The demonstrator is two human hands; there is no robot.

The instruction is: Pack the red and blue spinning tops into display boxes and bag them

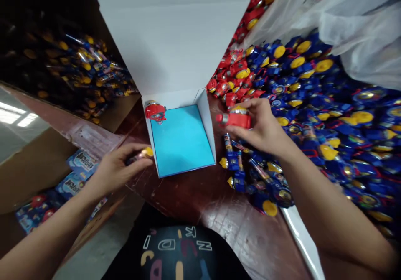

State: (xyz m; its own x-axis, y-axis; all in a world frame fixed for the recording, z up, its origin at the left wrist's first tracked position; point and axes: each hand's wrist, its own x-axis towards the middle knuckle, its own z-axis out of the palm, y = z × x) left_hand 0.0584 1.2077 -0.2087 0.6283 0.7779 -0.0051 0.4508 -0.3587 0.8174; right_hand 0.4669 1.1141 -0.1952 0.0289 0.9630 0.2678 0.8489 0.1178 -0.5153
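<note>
An upright-lidded white box (209, 121) with a bright blue bottom stands in front of me. One red toy (156, 112) with silver and yellow parts sits in its far left corner. At the box's left side, my left hand (120, 165) is closed around a small yellow-capped tube (145, 152), mostly hidden by the fingers. My right hand (263, 125) grips a red plastic toy (237, 119) with a silver band and a yellow disc, just outside the box's right wall. Below that hand lie several blue toys (233, 161) and slim printed tubes (259, 169).
Piles of blue toys (341, 125) and red toys (233, 73) cover the right side, beside a translucent plastic bag (354, 33). A dark carton at left holds yellow-capped tubes (94, 62). Printed blue boxes (70, 184) lie in an open carton lower left. The brown tabletop (181, 194) is glossy.
</note>
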